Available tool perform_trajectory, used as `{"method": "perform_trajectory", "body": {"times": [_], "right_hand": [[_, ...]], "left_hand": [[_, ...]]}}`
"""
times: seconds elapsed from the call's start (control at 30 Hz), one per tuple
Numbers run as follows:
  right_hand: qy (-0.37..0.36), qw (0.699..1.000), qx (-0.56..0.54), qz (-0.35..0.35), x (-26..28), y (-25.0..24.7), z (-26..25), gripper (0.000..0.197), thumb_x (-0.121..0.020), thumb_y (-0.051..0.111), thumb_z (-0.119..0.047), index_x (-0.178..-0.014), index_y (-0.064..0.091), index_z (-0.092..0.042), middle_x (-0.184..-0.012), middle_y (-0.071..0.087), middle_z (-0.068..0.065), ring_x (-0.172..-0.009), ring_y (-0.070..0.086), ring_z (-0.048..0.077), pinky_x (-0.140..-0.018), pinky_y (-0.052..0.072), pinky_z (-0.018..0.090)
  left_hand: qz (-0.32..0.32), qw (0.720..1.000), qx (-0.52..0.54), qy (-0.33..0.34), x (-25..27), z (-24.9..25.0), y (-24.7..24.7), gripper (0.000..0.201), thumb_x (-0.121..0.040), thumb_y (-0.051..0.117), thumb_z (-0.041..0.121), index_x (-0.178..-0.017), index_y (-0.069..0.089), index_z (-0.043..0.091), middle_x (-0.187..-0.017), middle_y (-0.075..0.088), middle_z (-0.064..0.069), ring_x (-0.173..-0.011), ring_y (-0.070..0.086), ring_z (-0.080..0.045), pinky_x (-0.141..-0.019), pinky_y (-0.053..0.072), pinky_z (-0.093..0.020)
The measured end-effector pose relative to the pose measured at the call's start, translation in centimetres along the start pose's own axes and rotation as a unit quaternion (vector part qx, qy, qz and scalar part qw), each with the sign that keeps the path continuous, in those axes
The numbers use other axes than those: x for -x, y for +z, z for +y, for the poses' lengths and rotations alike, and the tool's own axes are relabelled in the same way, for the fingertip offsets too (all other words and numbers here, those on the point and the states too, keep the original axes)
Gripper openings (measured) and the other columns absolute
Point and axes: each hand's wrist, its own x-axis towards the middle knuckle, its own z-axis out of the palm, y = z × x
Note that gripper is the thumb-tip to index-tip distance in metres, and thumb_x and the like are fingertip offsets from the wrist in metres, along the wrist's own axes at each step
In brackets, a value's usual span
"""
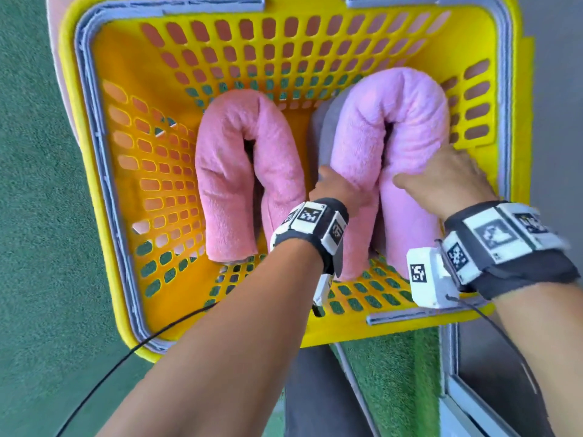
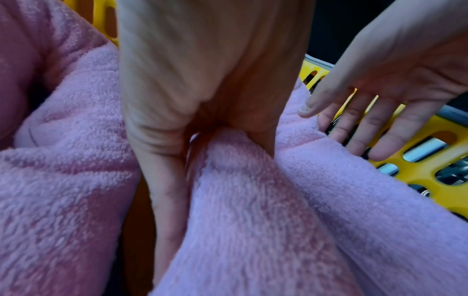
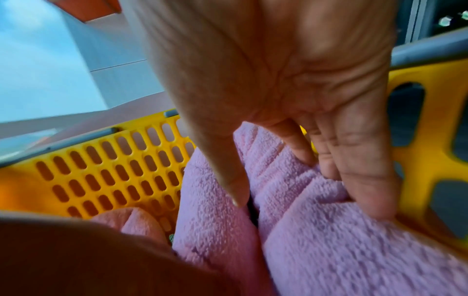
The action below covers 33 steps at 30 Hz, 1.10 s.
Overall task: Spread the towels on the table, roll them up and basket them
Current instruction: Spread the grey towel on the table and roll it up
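A yellow slotted basket [image 1: 126, 58] holds two rolled towels, each bent into an upside-down U. The pink towel [image 1: 239, 171] stands at its left. The lilac towel [image 1: 394, 127] stands at its right, with a grey cloth [image 1: 321, 137] against its left side. My left hand [image 1: 334, 187] grips the lilac roll's left leg, thumb on one side and fingers [image 2: 260, 140] in the fold. My right hand [image 1: 441, 181] rests on the right leg with straight fingers [image 3: 354, 170], thumb [image 3: 228, 180] toward the fold. In the left wrist view the right hand [image 2: 380, 100] shows spread open.
The basket's grey handles [image 1: 91, 127] lie folded along its rim. Dark green carpet [image 1: 31, 216] lies to the left. A bright green turf mat [image 1: 394, 373] and a grey framed surface [image 1: 479, 373] sit below the basket. A black cable [image 1: 126, 357] trails from my left wrist.
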Motion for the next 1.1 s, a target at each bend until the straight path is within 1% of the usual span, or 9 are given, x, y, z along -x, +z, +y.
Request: {"method": "perform_trajectory", "body": {"times": [0.1,0.17,0.33,0.47,0.6,0.73,0.9,1.0,1.1], "right_hand": [[0.014,0.999,-0.003,-0.033,0.3,0.3,0.1,0.096,-0.076,0.073,-0.042,-0.143,0.021,0.001,-0.14,0.035,0.03,-0.128,0.039,0.042,-0.099,0.036,0.044],[0.027,0.999,-0.013,-0.031,0.8,1.0,-0.3,0.105,-0.074,0.079,-0.037,-0.144,0.012,0.003,-0.141,0.027,0.031,-0.13,0.033,0.042,-0.101,0.033,0.043],[0.054,0.998,-0.034,0.018,-0.4,3.4,-1.8,0.101,-0.064,0.087,-0.03,-0.136,0.023,-0.001,-0.139,0.028,0.023,-0.122,0.04,0.044,-0.095,0.037,0.05],[0.068,0.995,-0.072,0.034,-1.2,4.2,-1.7,0.1,-0.058,0.089,-0.028,-0.131,0.025,-0.006,-0.133,0.04,0.027,-0.116,0.047,0.047,-0.095,0.041,0.054],[0.099,0.984,-0.143,0.021,-0.5,3.2,-0.7,0.096,-0.06,0.088,-0.027,-0.133,0.028,-0.01,-0.13,0.047,0.023,-0.116,0.05,0.041,-0.083,0.042,0.039],[0.021,0.977,-0.204,0.05,3.3,1.5,-1.4,0.091,-0.064,0.083,-0.021,-0.14,0.033,-0.02,-0.13,0.054,0.013,-0.115,0.053,0.037,-0.091,0.043,0.043],[-0.091,0.973,-0.211,-0.01,6.9,1.5,-6.3,0.051,-0.067,0.079,-0.029,-0.108,0.052,-0.015,-0.11,0.064,0.011,-0.099,0.059,0.033,-0.074,0.044,0.037],[-0.126,0.974,-0.184,-0.04,7.1,3.6,-10.0,0.053,-0.066,0.079,-0.034,-0.105,0.046,-0.018,-0.11,0.063,0.012,-0.101,0.058,0.034,-0.07,0.039,0.034],[-0.128,0.98,-0.128,-0.086,6.5,6.7,-12.5,0.059,-0.071,0.075,-0.032,-0.118,0.043,-0.017,-0.117,0.06,0.018,-0.107,0.057,0.038,-0.074,0.038,0.035]], "left_hand": [[0.004,1.0,0.003,0.03,-0.5,-0.7,-0.2,0.079,-0.08,0.071,0.034,-0.138,0.026,0.005,-0.128,0.053,-0.016,-0.113,0.054,-0.033,-0.092,0.043,-0.037],[-0.002,1.0,0.006,0.018,-0.5,-0.8,-0.3,0.081,-0.079,0.072,0.037,-0.136,0.023,0.006,-0.127,0.051,-0.016,-0.115,0.053,-0.033,-0.093,0.043,-0.038],[-0.011,1.0,0.008,0.019,-0.4,-0.8,-0.3,0.078,-0.081,0.071,0.04,-0.133,0.022,0.009,-0.127,0.051,-0.013,-0.116,0.054,-0.032,-0.082,0.041,-0.034],[-0.009,0.998,0.022,0.052,-0.3,-1.2,-1.1,0.077,-0.08,0.072,0.037,-0.138,0.029,0.011,-0.126,0.054,-0.013,-0.115,0.054,-0.031,-0.093,0.046,-0.036],[-0.009,0.994,0.053,0.092,1.1,-2.0,-2.7,0.062,-0.077,0.073,0.033,-0.128,0.044,0.014,-0.117,0.06,-0.011,-0.107,0.057,-0.031,-0.089,0.047,-0.037],[0.015,0.99,0.084,0.109,3.2,-2.7,-5.8,0.054,-0.077,0.071,0.032,-0.123,0.048,0.015,-0.111,0.062,-0.009,-0.099,0.06,-0.028,-0.083,0.05,-0.036],[0.107,0.988,0.069,0.087,6.0,-6.7,-12.0,0.058,-0.078,0.068,0.032,-0.127,0.044,0.014,-0.113,0.062,-0.012,-0.101,0.06,-0.031,-0.086,0.051,-0.041],[0.155,0.984,0.071,0.044,6.2,-9.4,-14.4,0.065,-0.08,0.069,0.031,-0.13,0.034,0.007,-0.118,0.058,-0.021,-0.105,0.058,-0.038,-0.087,0.05,-0.046],[0.153,0.986,0.065,-0.003,5.2,-10.9,-14.7,0.072,-0.087,0.065,0.027,-0.14,0.021,0.006,-0.132,0.047,-0.026,-0.117,0.051,-0.04,-0.096,0.046,-0.047]]}}
